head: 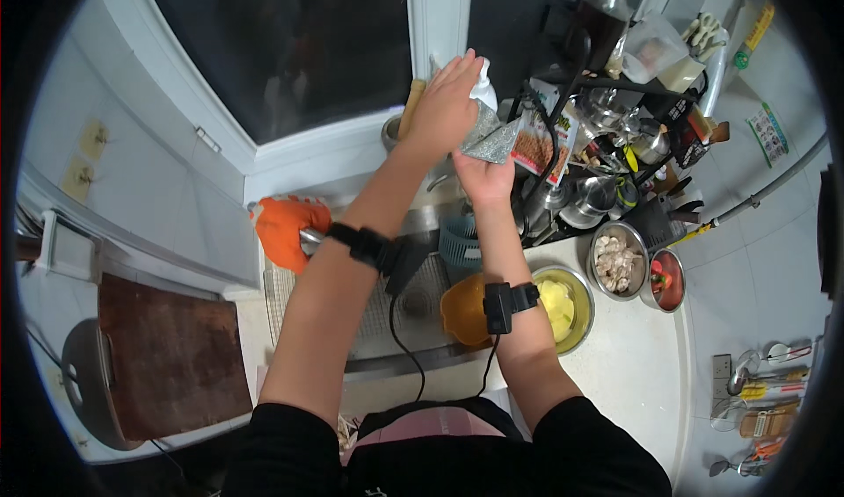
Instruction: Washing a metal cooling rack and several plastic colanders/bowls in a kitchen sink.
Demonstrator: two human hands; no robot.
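A silver-grey, glittery cloth hangs folded between my two hands, above the back of the sink. My right hand holds it from below, palm upward, its fingers hidden behind the folds. Above it, my left hand stretches out with straight fingers and meets the cloth's left edge. Its thumb and underside are out of sight, so I cannot tell whether it grips. Beneath my forearms lies the steel sink, with a wire rack, an orange-brown plastic basin and a blue-green basket.
Right of the sink stand steel bowls of pale slices, garlic and red peppers. A crowded black rack holds pots and packets behind them. An orange cloth hangs at the sink's left; a brown cutting board leans farther left.
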